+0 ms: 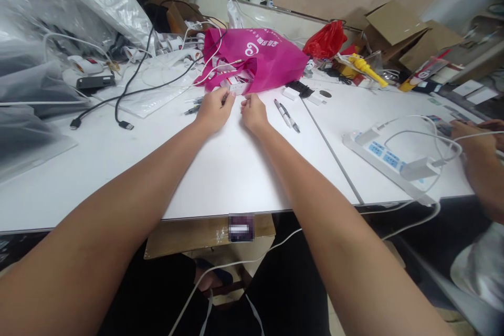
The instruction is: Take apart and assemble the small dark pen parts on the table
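Observation:
Both my arms reach forward over the white table (236, 168). My left hand (214, 109) rests on the tabletop with fingers curled, its fingertips close to a small dark object at the mouth of a magenta fabric bag (260, 58). My right hand (254, 113) lies beside it, fingers bent under, a short gap between the two hands. What either hand pinches, if anything, is hidden. Small white boxes (236, 84) sit inside the bag's opening. Two pens (286, 114) lie just right of my right hand.
A white power strip (384, 157) with a plugged charger and white cables lies at right, where another person's hands (478, 136) work. Black USB cables (122, 115) and plastic sheeting (35, 63) fill the left. A red bag (326, 39) and cardboard boxes (401, 29) stand behind.

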`<state>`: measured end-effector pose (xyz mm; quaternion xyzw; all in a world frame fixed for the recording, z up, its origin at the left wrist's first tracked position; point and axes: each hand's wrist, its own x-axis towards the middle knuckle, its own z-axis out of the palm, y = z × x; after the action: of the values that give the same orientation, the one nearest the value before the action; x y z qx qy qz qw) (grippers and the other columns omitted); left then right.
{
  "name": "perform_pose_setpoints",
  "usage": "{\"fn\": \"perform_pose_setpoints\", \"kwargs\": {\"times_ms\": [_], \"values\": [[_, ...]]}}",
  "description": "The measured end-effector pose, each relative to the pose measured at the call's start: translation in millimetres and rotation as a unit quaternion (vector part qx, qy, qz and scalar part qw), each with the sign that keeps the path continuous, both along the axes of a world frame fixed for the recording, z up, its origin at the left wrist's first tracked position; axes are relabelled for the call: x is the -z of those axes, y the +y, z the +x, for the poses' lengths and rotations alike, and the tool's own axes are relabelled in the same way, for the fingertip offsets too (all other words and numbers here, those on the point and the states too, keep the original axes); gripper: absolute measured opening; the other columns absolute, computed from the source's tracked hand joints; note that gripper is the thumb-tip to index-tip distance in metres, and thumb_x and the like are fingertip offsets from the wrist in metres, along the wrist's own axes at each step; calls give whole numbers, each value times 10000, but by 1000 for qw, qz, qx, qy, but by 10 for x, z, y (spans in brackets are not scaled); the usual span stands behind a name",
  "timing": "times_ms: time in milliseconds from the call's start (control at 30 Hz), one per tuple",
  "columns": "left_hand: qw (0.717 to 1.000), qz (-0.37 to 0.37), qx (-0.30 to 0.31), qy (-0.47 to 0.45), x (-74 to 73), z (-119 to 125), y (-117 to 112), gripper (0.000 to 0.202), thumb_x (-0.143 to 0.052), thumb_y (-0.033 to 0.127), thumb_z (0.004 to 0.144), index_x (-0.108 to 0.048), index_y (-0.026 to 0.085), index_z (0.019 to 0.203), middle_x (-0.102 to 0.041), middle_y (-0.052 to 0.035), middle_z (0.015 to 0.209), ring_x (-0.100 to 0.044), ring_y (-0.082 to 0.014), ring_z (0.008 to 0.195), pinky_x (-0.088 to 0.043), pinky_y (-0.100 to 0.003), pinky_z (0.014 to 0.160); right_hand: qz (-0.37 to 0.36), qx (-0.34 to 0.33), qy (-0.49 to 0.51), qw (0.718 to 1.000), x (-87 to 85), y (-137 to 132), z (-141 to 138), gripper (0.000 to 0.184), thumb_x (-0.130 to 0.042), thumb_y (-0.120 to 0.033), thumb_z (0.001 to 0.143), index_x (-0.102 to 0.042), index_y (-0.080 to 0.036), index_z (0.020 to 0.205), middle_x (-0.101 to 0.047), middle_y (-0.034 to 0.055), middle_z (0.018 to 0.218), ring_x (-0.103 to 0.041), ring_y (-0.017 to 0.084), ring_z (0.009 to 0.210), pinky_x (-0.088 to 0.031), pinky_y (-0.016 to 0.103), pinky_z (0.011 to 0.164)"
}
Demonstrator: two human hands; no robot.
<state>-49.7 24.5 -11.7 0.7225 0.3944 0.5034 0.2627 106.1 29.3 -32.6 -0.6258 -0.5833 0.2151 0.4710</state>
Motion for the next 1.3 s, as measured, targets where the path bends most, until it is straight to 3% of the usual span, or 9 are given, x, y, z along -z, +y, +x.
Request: {"fn": "perform_pose_setpoints", "kwargs": {"times_ms": [133, 267, 367, 500, 633, 833, 967, 1100, 1300], "values": [[999, 13, -33, -30, 50, -73, 185, 439, -726, 492, 1048, -547, 253, 726, -546, -23, 697, -638, -237, 822, -520, -380, 786, 22, 18, -127, 991, 96, 124, -170, 299, -440, -40, 996, -622, -152, 1206, -727, 198, 1239, -684, 322, 1274, -508, 512, 1196], [995, 45, -78, -34, 54, -181, 337, 485, -685, 545, 1065, -506, 265, 712, -560, -26, 692, -658, -245, 853, -501, -413, 806, 32, -8, -147, 989, 79, 144, -259, 251, -493, -159, 1053, -636, -160, 1259, -739, 183, 1200, -687, 357, 1298, -508, 569, 1201], [991, 48, -116, -54, 19, -287, 397, 514, -653, 573, 1081, -461, 285, 700, -569, -20, 673, -645, -232, 894, -461, -423, 814, 7, 20, -152, 988, 32, 116, -262, 312, -455, -111, 1042, -646, -148, 1285, -748, 178, 1187, -708, 344, 1265, -528, 549, 1179], [988, 15, -146, -46, -60, -357, 366, 524, -629, 559, 1105, -435, 303, 691, -512, 4, 600, -600, -186, 941, -398, -412, 856, -1, 26, -170, 985, -10, 65, -275, 422, -405, 9, 961, -681, -126, 1250, -750, 194, 1277, -693, 322, 1299, -525, 494, 1191], [989, -14, -147, -18, -123, -332, 270, 498, -566, 484, 1143, -419, 301, 703, -427, 20, 547, -591, -160, 939, -374, -390, 862, -13, -12, -165, 986, -5, 52, -312, 402, -420, 50, 922, -683, -120, 1174, -712, 229, 1370, -655, 330, 1372, -481, 507, 1250], [988, 3, -155, -22, -105, -302, 254, 515, -624, 510, 1104, -416, 299, 683, -503, -3, 615, -619, -197, 897, -394, -405, 782, -29, -54, -144, 988, 62, 100, -387, 407, -444, 26, 956, -641, -60, 1301, -616, 295, 1521, -564, 362, 1518, -389, 531, 1343], [989, 7, -144, -38, -96, -299, 259, 466, -610, 410, 1126, -452, 274, 709, -490, 7, 682, -538, -169, 826, -398, -394, 814, -27, -71, -163, 984, 127, 129, -481, 421, -467, 5, 965, -620, -40, 1355, -555, 303, 1614, -458, 338, 1620, -335, 487, 1384], [991, -30, -115, -54, -128, -303, 229, 490, -620, 473, 1124, -414, 284, 721, -442, 6, 634, -588, -181, 1017, -402, -366, 836, -31, -80, -159, 983, 129, 101, -548, 364, -494, -6, 969, -634, -85, 1295, -563, 273, 1602, -459, 326, 1611, -336, 476, 1377], [990, -13, -137, -24, -131, -307, 216, 477, -620, 478, 1113, -426, 289, 720, -461, 3, 634, -615, -182, 983, -394, -383, 786, -16, -67, -137, 988, 42, 4, -525, 227, -483, -16, 1002, -620, -169, 1099, -672, 220, 1382, -604, 319, 1402, -428, 476, 1290]]}}
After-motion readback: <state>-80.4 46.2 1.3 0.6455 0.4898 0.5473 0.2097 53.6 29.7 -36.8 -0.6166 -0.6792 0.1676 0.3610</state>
